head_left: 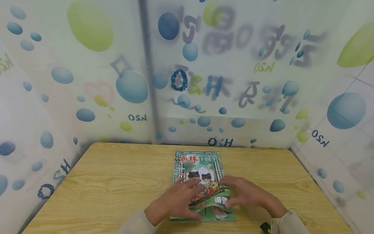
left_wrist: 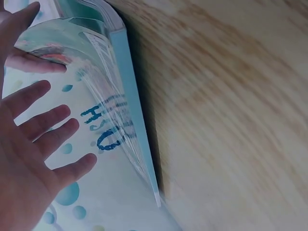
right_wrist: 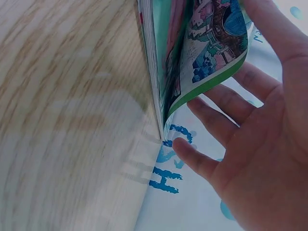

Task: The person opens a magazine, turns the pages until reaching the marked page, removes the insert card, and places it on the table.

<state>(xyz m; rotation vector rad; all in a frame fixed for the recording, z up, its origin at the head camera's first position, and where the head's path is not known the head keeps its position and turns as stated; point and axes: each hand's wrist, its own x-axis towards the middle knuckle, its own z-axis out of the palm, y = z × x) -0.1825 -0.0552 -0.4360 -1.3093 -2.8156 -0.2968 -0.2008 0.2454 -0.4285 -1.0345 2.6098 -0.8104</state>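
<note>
Currently | our left hand (head_left: 179,200) and right hand (head_left: 248,193) spread | magazine (head_left: 181,169) on the table (head_left: 125,175), near both | we could crease its curled cover (right_wrist: 211,62) if our right hand pushes sideways

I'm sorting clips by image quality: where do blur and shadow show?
Head view: the gray lettering looks blurred, the H2O print crisper; left wrist: a dark shadow lies along the magazine on the table; right wrist: faint, soft-edged shadows on the table.
</note>
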